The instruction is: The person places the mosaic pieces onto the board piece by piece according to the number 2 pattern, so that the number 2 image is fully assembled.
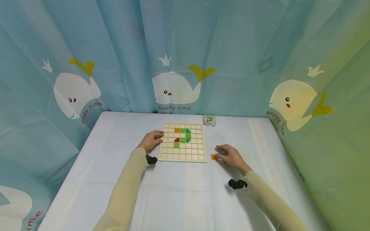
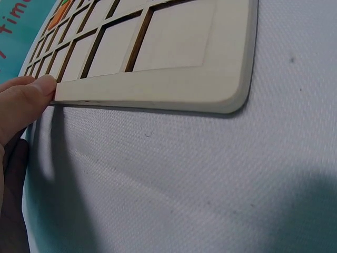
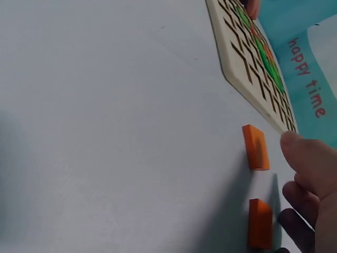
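A square wooden grid board [image 1: 170, 157] lies on the table. Several coloured tiles sit in its cells: an orange one [image 1: 177, 130], a red quarter-round one [image 1: 177, 140], and green ones [image 1: 182, 140] in a curved row. My left hand [image 1: 150, 140] touches the board's left edge; the thumb rests against the rim in the left wrist view. Right of the board, my right hand [image 1: 231, 156] hovers close to two loose orange tiles. The nearer-to-board tile [image 3: 256, 147] and the other tile [image 3: 260, 224] lie apart on the cloth. I see nothing between the right fingers.
A small patterned card [image 1: 209, 120] lies behind the board's right corner, near the table's back edge. White cloth covers the table [image 1: 173, 199]. Blue curtains [image 1: 242, 57] with whale prints hang around it. A black wrist device [image 1: 237, 184] sits below each hand.
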The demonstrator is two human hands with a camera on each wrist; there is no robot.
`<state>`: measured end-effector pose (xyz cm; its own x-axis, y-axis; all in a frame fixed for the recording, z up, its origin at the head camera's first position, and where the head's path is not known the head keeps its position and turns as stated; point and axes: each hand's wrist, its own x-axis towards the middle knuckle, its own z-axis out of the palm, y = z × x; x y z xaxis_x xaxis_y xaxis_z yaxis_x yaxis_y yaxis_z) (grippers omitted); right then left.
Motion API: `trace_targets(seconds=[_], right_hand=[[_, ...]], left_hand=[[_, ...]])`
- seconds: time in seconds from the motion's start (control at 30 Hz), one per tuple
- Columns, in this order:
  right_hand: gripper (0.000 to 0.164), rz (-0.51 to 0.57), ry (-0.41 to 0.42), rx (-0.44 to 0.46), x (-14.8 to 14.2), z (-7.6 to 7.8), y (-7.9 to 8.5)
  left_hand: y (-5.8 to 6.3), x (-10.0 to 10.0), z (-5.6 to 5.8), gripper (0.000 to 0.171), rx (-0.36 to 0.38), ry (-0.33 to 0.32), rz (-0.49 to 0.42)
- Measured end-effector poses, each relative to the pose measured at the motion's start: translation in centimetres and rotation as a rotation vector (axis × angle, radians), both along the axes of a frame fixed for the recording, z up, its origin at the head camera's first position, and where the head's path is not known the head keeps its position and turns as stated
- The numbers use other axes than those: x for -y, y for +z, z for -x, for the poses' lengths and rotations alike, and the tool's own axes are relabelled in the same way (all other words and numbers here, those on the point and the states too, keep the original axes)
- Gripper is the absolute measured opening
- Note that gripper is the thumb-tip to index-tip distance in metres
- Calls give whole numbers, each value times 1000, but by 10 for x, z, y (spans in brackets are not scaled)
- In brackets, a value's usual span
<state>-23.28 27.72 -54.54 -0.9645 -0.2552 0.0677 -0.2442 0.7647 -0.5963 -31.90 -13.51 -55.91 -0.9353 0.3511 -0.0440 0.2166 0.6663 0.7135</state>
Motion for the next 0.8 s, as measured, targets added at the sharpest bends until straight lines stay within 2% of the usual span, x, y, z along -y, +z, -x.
trace_targets(seconds=[0.13,0.3,0.53,0.8], right_hand=[[43,-19,75,-28,1,-1,-3],[42,-22,122,-40,0,-2,-9],[30,-20,148,-66,1,-4,-10],[23,-28,131,-107,0,-2,-13]], left_hand=[[2,0,-1,42,14,12,-4],[4,-1,-2,42,27,20,-10],[-1,0,1,42,27,21,-22],[2,-1,0,43,25,23,-21]])
